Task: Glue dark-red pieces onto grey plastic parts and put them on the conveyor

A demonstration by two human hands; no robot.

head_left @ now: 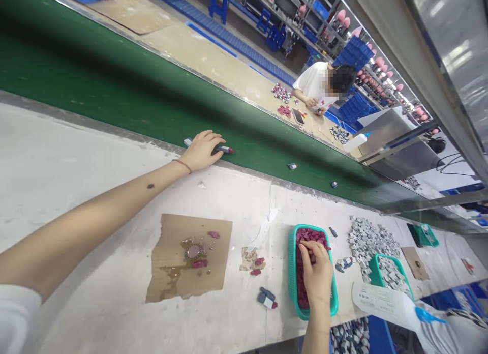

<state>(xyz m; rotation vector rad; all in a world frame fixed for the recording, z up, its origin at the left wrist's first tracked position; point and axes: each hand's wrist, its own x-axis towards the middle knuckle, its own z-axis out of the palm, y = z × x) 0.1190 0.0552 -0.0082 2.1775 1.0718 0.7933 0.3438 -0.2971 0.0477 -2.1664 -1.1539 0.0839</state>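
My left hand [204, 149] is stretched out at the near edge of the green conveyor belt [160, 107]. Its fingers are spread over a small grey, white and red piece [224, 150], and the end of another white-and-grey piece [187, 141] shows beside it. Over a green basket [293, 272] heaped with small dark red pieces [303, 288], my right hand [317, 267] has its thumb and fingers bent together in a pinch among them. What lies between those fingertips is hidden.
A cardboard sheet [223, 262] holds a wet round dish [193, 251] and red pieces. Grey-white pieces [368, 239] lie heaped right, near another green basket [375, 272] and a white bottle [381, 298]. A co-worker [314, 82] sits beyond the belt. Loose pieces [292, 166] dot the belt.
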